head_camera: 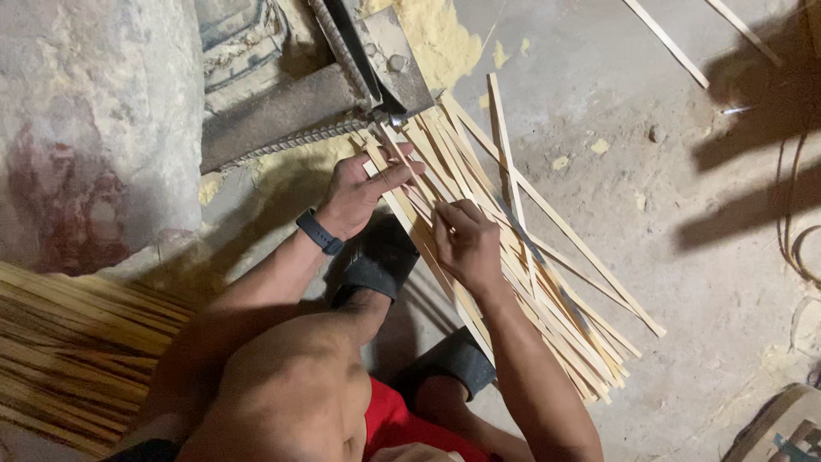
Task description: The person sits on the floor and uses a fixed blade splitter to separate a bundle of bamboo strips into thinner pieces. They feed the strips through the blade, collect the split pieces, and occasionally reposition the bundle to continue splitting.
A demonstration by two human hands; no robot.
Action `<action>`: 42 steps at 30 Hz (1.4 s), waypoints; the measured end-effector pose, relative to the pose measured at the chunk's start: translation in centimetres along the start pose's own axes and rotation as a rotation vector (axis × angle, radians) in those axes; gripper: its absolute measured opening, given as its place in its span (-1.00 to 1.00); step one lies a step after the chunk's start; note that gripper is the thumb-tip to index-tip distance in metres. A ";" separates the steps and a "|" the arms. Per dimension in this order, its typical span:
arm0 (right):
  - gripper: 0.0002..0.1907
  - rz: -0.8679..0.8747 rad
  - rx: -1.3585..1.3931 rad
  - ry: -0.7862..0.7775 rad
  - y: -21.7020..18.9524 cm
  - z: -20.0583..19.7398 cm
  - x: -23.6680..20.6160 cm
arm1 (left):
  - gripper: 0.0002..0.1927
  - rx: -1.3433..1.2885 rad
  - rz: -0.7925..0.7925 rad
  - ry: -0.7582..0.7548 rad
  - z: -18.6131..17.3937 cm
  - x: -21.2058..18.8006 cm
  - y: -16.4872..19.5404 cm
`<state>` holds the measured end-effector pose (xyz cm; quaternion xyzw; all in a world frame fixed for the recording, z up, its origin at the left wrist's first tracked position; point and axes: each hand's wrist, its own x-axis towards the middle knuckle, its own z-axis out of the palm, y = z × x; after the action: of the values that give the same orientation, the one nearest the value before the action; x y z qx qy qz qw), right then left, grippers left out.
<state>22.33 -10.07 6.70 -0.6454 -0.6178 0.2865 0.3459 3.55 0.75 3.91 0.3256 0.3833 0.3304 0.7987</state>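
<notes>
The pale wooden strips (522, 282) lie fanned out on the concrete floor (684, 282) in front of me, their upper ends gathered at the metal machine (359, 77) near the floor's far edge and their lower ends spreading toward the near right. My left hand (359, 192) rests on the upper part of the pile, fingers stretched out flat over one strip (402, 158) just below the machine's mouth, thumb beneath, so its grip is pinching that single strip lightly. My right hand (466, 244) sits just beside it, lower on the pile, its grip curled narrow around a strip in the middle of the fan; I cannot tell whether it holds more than one. A dark wristband (319, 232) circles my left wrist. My feet in black sandals (376, 261) are planted on the floor between my arms, touching the near edge of the pile. At the floor's left side lies a stack of yellowish sticks (77, 359), well apart from the strips. Yellow sawdust (436, 34) is scattered around the machine.
</notes>
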 end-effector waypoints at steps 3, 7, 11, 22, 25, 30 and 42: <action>-0.73 -0.140 -0.174 0.164 -0.6 0.3 1.5 | -0.68 -0.036 0.017 -0.060 -1.0 0.5 -0.2; -0.71 -0.198 -0.172 0.194 -1.8 1.5 4.2 | -0.62 0.056 -0.071 -0.067 -2.7 0.8 -1.3; -0.71 -0.158 -0.192 0.184 -2.6 2.6 6.3 | -0.76 0.136 -0.063 -0.004 -4.1 1.2 -2.5; -0.62 -0.076 -0.209 0.061 -3.4 1.6 6.2 | -0.85 -0.154 -0.162 0.148 -1.6 0.5 -2.2; -0.66 -0.143 -0.292 0.108 -3.3 -1.2 3.1 | -0.86 -0.210 -0.140 0.103 -1.2 0.1 -1.6; -0.80 -0.137 -0.110 0.084 -3.0 -2.0 -0.4 | -0.86 -0.401 -0.052 -0.120 0.0 0.4 -1.1; -0.83 -0.001 -0.143 0.117 -2.8 3.2 7.7 | -0.73 -0.027 -0.305 -0.066 -3.4 -0.6 -5.0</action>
<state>18.63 -2.12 7.47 -0.6838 -0.6158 0.2034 0.3344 1.82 -1.68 -1.40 0.2634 0.3974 0.1995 0.8561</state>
